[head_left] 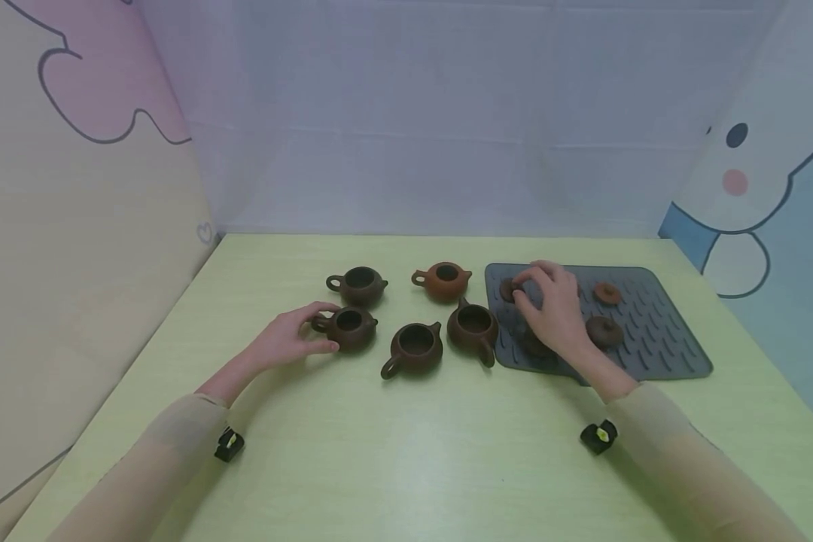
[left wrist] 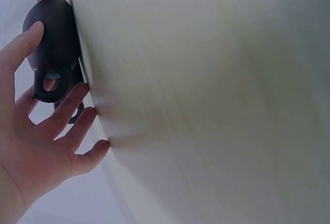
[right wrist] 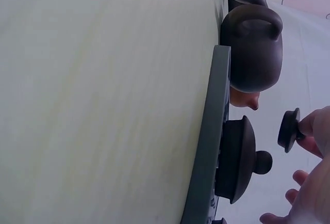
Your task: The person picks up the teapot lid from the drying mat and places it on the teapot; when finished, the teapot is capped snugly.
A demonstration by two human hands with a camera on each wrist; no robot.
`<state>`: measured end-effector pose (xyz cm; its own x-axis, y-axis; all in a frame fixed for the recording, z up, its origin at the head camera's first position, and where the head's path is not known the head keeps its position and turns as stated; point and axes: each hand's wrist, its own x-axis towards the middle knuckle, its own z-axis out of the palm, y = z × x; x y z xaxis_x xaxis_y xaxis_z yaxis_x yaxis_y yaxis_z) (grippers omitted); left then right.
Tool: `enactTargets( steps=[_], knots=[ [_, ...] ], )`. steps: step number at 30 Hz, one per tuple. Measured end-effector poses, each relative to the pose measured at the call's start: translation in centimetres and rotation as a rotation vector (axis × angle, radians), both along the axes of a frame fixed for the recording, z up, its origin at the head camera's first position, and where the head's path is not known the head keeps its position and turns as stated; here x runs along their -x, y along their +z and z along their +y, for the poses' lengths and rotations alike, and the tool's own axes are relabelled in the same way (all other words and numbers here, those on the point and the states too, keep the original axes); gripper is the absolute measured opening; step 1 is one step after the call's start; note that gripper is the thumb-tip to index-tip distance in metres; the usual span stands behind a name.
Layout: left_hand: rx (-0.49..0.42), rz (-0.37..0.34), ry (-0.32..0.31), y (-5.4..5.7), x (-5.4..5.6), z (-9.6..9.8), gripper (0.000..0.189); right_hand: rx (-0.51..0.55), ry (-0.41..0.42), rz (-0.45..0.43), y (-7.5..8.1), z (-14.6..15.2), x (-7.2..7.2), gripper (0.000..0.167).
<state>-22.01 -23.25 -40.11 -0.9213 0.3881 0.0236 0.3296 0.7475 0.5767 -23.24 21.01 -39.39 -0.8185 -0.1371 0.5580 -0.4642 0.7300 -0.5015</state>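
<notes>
My left hand [head_left: 296, 337] is at a small dark brown teapot [head_left: 352, 331] without a lid. In the left wrist view the thumb lies on the pot's body [left wrist: 55, 38], and the other fingers spread past its handle with tips down near the table. My right hand [head_left: 554, 307] pinches a small dark lid [right wrist: 287, 130] by its knob, raised off the grey mat [head_left: 671, 331]. Beneath that hand, a larger dark lid [right wrist: 238, 159] sits on the mat, knob up, partly hidden in the head view.
More lidless teapots stand between the hands: a dark one [head_left: 362, 287] behind, a reddish one [head_left: 445, 283], and two brown ones [head_left: 416, 350], [head_left: 473, 329] nearer the mat. On the mat lie a reddish lid [head_left: 607, 293] and a dark lid [head_left: 604, 332]. A curtain hangs behind the table.
</notes>
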Motion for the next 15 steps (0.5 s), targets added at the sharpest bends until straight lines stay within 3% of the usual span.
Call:
enactTargets(
  steps=[15],
  knots=[
    [-0.019, -0.015, -0.002, 0.4, -0.3, 0.2, 0.067, 0.121, 0.125, 0.035, 0.9, -3.5, -0.7, 0.009]
  ],
)
